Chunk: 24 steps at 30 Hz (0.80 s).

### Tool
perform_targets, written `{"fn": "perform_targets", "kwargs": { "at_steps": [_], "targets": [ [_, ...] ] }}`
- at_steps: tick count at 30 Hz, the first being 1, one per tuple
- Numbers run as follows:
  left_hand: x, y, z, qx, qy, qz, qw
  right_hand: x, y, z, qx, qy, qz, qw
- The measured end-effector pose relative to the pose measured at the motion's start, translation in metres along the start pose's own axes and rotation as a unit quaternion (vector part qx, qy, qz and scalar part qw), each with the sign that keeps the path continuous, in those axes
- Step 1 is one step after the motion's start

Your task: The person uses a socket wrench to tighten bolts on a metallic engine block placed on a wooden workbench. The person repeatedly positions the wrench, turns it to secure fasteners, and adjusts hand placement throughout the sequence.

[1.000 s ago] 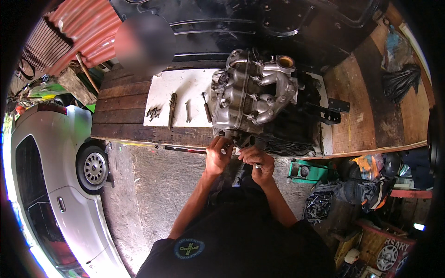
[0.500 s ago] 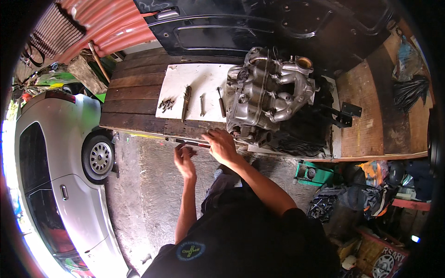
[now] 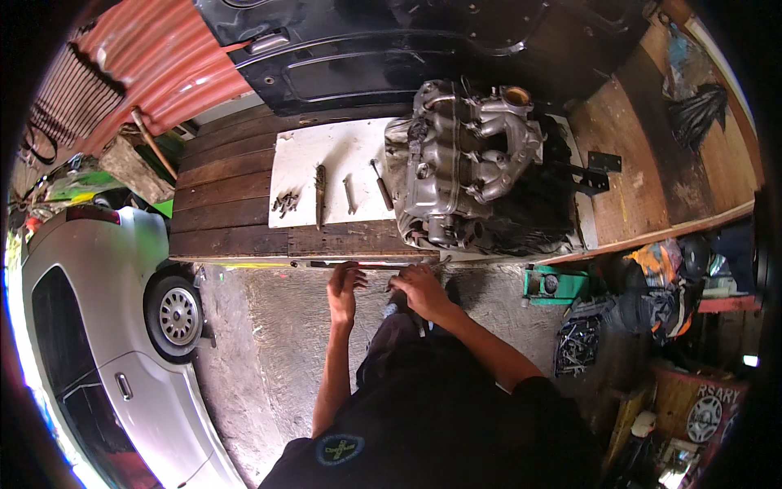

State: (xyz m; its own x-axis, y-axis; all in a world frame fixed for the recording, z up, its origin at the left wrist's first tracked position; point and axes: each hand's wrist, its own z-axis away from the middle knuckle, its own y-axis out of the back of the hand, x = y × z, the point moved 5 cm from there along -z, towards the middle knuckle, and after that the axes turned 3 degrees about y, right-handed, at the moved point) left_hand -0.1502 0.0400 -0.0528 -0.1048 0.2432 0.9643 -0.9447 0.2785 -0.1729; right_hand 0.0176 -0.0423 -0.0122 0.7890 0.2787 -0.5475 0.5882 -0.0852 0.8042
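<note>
Both your left hand (image 3: 343,292) and right hand (image 3: 422,292) are near the bench (image 3: 220,196); the left's fingers are loosely parted, the right's grip cannot be told. The engine (image 3: 440,175) sits on the bench.

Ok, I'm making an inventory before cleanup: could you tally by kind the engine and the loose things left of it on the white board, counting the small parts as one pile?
Engine: 1
Wrench: 1
Long brownish tool: 1
Dark-handled tool: 1
Pile of small metal parts: 1
Total: 5
</note>
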Motion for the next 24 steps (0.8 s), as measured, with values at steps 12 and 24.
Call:
{"fn": "perform_targets", "kwargs": {
  "at_steps": [12,24],
  "targets": [
    [0.014,-0.108,0.004,-0.230,0.230,0.180,0.928,-0.002,0.069,0.057,0.258,-0.045,-0.377,0.889],
    [-0.001,-0.115,-0.006,-0.198,0.172,0.100,0.960,0.010,0.084,0.094,0.307,-0.112,-0.530,0.783]
  ]
}}
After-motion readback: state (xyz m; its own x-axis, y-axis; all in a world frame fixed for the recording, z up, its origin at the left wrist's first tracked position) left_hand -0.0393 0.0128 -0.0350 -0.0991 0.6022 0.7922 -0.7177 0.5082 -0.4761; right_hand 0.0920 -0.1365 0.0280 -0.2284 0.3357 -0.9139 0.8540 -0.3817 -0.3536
